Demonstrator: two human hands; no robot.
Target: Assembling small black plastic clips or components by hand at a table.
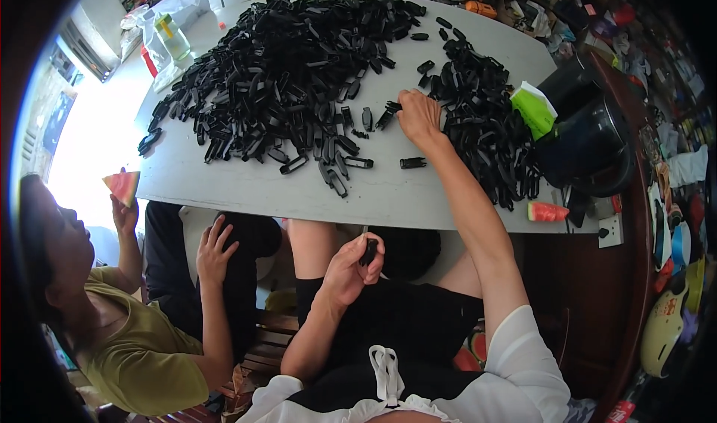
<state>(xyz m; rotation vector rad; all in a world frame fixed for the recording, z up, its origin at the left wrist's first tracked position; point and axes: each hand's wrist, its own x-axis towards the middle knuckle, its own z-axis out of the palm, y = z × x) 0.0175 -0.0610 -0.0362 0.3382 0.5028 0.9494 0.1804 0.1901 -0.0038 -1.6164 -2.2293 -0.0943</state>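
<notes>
Over the table, my right hand (pixel 420 116) reaches out with its fingers closed at a small black plastic piece (pixel 387 116). Close to my lap, below the table edge, my left hand (pixel 349 267) is wrapped round a small black-handled tool (pixel 368 252) with a thin metal tip pointing up. A large heap of black plastic pieces (pixel 291 64), long and hollow, covers the left and middle of the table. To the right of my right hand lies a smaller heap of similar pieces (pixel 485 116). One loose piece (pixel 412 163) rests near my right forearm.
The white table (pixel 246 187) curves round in front of me. At its right stand dark containers (pixel 586 143), a green packet (pixel 533 109) and a watermelon slice (pixel 547 212). A bottle (pixel 172 38) stands far left. Beside me, a seated person (pixel 142 333) holds a watermelon wedge (pixel 122 187).
</notes>
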